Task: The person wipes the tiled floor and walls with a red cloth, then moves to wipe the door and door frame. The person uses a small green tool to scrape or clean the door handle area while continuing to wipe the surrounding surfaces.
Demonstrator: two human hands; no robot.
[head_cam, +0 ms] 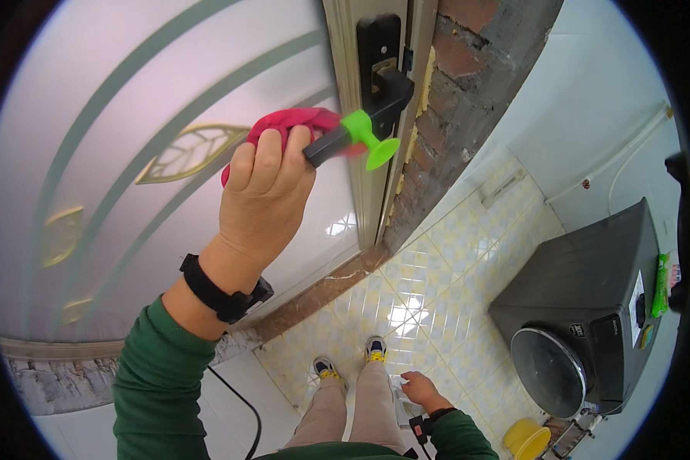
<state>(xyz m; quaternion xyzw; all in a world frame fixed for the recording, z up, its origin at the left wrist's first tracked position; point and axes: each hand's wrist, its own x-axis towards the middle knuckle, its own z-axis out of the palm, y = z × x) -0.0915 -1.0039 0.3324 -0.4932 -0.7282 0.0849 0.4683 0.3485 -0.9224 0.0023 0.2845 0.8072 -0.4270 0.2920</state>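
A pink-red cloth (290,119) is bunched under the fingers of my left hand (267,181), against the door beside its black lever handle (394,95). The end of the lever lies next to my index finger. A bright green rubber piece with a suction cup (383,153) is fitted around the lever. The door (207,75) has a frosted glass panel with curved green bands and gold-edged leaf shapes. My right hand (421,388) hangs low beside my right leg, fingers loosely curled, away from the door; its palm side is hidden.
A dark front-loading washing machine (575,264) stands at the right, with a green packet (660,287) on top. Near its base is a yellow bucket (526,438). Exposed brick (437,138) borders the door frame. A stone threshold (333,284) edges the shiny tiled floor (437,299). A black cable (244,402) hangs below my left arm.
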